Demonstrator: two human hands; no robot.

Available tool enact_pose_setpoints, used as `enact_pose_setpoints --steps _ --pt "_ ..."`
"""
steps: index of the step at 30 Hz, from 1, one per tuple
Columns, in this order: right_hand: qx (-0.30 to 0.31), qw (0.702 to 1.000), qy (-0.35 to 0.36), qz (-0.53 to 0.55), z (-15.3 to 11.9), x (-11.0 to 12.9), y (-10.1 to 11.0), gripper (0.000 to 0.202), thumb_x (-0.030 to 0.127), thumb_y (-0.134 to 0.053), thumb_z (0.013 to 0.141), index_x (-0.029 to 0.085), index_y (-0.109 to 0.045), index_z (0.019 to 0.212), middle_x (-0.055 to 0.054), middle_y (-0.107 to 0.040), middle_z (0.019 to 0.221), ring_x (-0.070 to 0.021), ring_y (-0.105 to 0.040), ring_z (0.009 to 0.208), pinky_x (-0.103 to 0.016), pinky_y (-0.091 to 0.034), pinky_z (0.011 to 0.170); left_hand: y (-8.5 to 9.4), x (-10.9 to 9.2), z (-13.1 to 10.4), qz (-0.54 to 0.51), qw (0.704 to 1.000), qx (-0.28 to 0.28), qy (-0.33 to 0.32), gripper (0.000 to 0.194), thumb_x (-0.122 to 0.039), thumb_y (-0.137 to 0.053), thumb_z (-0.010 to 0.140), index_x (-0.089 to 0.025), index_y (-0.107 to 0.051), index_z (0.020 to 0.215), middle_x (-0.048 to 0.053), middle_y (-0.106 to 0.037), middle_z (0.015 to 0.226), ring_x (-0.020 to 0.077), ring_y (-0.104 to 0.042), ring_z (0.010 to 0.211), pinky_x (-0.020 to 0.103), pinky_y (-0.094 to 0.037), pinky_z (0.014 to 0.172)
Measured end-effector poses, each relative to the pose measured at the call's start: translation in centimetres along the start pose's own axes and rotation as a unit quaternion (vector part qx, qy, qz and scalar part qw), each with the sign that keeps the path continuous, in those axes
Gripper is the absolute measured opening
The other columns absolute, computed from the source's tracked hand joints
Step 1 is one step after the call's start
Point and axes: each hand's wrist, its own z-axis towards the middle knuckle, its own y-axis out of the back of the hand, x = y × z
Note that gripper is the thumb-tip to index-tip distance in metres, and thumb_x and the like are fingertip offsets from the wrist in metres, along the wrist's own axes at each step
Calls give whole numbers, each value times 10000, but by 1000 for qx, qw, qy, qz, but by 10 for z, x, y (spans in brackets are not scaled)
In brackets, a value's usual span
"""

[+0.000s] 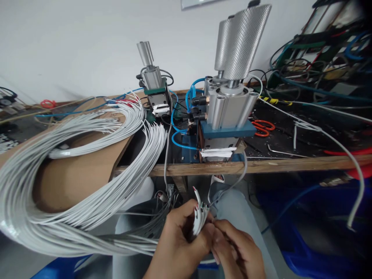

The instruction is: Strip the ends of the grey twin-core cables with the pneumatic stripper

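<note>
My left hand (178, 236) is closed around a bunch of white cable ends (200, 219), their cut tips pointing up with bits of red, black and green wire showing. One cable end sticks up above the others. My right hand (236, 246) presses against the left thumb with its fingers pinched together; what lies between those fingers is hidden. From the left hand the cables run left into a large coiled bundle of white cables (20, 193), which rests partly on the bench and hangs over its front edge.
Behind the hands stands a pneumatic press (226, 112) with knurled silver cylinders on the wooden-edged bench (261, 166). A smaller press (152, 83) is farther left. Brown cardboard (74, 174) lies under the coil. A loose white cable (353, 155) hangs at right, near a blue stool (305, 252).
</note>
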Motion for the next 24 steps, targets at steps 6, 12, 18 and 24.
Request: enact_pose_setpoints --steps 6,12,18,24 --pt "1 994 94 -62 -2 -10 5 212 283 -511 908 243 -691 804 31 -666 586 -107 -616 488 -157 -435 428 3 1 -2 92 994 -2 -66 149 -184 -595 798 -172 -599 650 -30 -495 575 123 -418 560 233 -347 526" --pt "-124 979 130 -98 -9 -17 -10 180 190 -551 887 252 -715 848 11 -760 707 -119 -685 572 -179 -513 570 -5 14 -9 73 992 -82 -58 247 -345 -597 846 -179 -607 664 -30 -467 569 127 -387 532 252 -311 502" --pt "-163 970 143 -112 -11 -23 -24 154 179 -568 885 204 -717 852 -20 -755 701 -143 -699 597 -219 -517 583 -12 24 -13 4 982 -181 -43 240 -379 -695 779 -179 -623 667 -10 -546 598 141 -467 564 248 -368 531" --pt "-138 973 146 -112 -6 -21 -17 182 222 -545 900 229 -704 812 -4 -747 677 -138 -682 559 -212 -519 550 -6 12 -5 10 995 -103 -11 193 -292 -676 768 -164 -594 649 -44 -471 554 110 -381 526 234 -314 503"
